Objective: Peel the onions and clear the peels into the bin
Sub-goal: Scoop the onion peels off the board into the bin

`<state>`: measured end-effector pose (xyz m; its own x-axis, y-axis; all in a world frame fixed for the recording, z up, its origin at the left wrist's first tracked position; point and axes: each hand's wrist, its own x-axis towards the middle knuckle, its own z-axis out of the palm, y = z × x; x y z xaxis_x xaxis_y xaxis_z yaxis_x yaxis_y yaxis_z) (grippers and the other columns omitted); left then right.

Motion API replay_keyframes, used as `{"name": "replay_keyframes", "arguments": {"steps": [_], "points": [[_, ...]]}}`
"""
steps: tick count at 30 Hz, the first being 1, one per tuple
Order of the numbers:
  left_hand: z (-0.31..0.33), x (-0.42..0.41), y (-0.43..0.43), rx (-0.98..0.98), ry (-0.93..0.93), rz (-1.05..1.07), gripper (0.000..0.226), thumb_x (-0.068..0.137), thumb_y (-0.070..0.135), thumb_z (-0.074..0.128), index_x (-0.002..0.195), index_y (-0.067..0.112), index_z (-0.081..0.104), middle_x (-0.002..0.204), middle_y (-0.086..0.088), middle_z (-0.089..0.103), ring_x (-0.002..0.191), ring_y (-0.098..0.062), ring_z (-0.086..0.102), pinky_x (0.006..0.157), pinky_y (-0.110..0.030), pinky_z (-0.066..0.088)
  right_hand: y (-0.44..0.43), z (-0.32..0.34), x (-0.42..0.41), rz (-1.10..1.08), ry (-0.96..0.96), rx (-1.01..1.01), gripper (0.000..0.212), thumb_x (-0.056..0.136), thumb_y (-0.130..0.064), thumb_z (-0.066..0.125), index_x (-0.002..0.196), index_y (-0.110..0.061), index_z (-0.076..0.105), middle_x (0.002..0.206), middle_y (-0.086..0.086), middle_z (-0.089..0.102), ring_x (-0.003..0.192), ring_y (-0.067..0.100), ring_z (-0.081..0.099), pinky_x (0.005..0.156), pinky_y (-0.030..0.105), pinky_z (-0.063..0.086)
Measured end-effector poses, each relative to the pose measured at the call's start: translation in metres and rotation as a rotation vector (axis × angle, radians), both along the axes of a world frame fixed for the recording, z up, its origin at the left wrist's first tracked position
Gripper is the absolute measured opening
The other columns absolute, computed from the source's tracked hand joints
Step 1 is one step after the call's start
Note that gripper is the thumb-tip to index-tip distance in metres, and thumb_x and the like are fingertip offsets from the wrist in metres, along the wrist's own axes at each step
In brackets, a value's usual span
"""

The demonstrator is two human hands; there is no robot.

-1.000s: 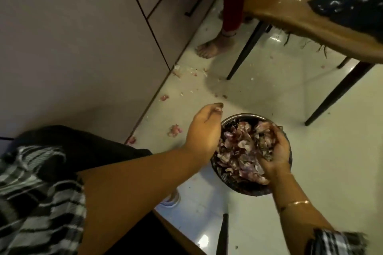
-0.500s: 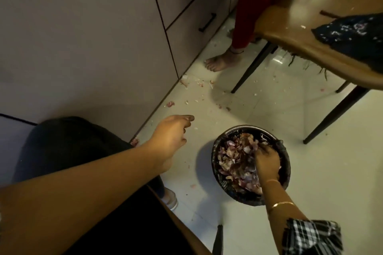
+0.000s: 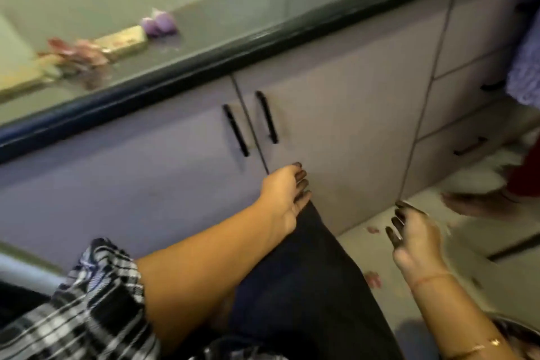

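Note:
Peeled purple onions point(image 3: 159, 23) lie on the dark countertop point(image 3: 204, 35) beside a wooden board point(image 3: 122, 41), with a heap of pink peels point(image 3: 79, 52) on the board. My left hand point(image 3: 285, 193) hangs empty in front of the cabinet doors, fingers loosely apart. Over the floor my right hand point(image 3: 415, 234) is lifted, fingers spread, holding nothing. Only the rim of the peel bin point(image 3: 518, 333) shows, at the bottom right corner behind my right forearm. Two stray peel scraps point(image 3: 372, 229) lie on the floor near the cabinet base.
Grey cabinet doors with black handles point(image 3: 267, 117) face me; drawers point(image 3: 467, 149) are to the right. Another person's bare foot point(image 3: 470, 204) and red trouser leg stand at the right. My dark-trousered knee point(image 3: 306, 272) fills the lower middle.
The view has swung up from the floor to the counter. My right hand has come out of the bin and risen, empty. My left hand has lifted toward the cabinet doors.

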<state>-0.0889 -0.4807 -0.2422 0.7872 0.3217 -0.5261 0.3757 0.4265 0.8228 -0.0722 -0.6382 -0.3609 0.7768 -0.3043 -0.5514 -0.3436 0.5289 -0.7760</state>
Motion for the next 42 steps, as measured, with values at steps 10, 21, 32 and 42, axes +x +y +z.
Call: {"name": "replay_keyframes", "arguments": {"steps": [10, 21, 32, 42], "points": [[0.039, -0.089, 0.129, 0.233, -0.169, 0.351, 0.013, 0.094, 0.007, 0.044, 0.092, 0.015, 0.054, 0.089, 0.001, 0.055, 0.079, -0.008, 0.051, 0.077, -0.028, 0.043, 0.19, 0.134, -0.059, 0.655, -0.152, 0.309, 0.017, 0.093, -0.007, 0.045, 0.084, -0.012, 0.059, 0.077, 0.007, 0.056, 0.071, 0.019, 0.053, 0.065, 0.03, 0.044], [0.156, -0.096, 0.206, 0.258, -0.691, 0.625, 0.018, 0.092, 0.007, 0.045, 0.085, 0.017, 0.058, 0.092, -0.006, 0.064, 0.086, -0.015, 0.061, 0.083, -0.029, 0.051, 0.29, 0.274, -0.06, 0.942, -0.708, 0.299, 0.017, 0.09, -0.001, 0.045, 0.091, -0.011, 0.058, 0.076, 0.003, 0.062, 0.068, 0.012, 0.059, 0.059, 0.02, 0.049], [0.201, -0.005, 0.312, 0.723, -0.514, 0.655, 0.02, 0.094, 0.026, 0.043, 0.106, 0.015, 0.055, 0.093, 0.001, 0.056, 0.091, -0.017, 0.052, 0.083, -0.032, 0.044, 0.356, 0.328, 0.063, 0.97, -0.912, -0.341, 0.015, 0.087, -0.001, 0.048, 0.075, -0.009, 0.054, 0.076, 0.012, 0.053, 0.077, 0.025, 0.052, 0.07, 0.035, 0.042], [0.204, 0.046, 0.391, 1.021, -0.332, 0.226, 0.063, 0.095, 0.054, 0.018, 0.12, 0.01, 0.056, 0.125, -0.008, 0.056, 0.119, -0.025, 0.048, 0.101, -0.039, 0.031, 0.393, 0.334, 0.129, 1.215, -1.06, -1.07, 0.049, 0.1, -0.039, 0.035, 0.125, -0.001, 0.052, 0.128, 0.014, 0.056, 0.117, 0.028, 0.051, 0.101, 0.035, 0.038]]}}
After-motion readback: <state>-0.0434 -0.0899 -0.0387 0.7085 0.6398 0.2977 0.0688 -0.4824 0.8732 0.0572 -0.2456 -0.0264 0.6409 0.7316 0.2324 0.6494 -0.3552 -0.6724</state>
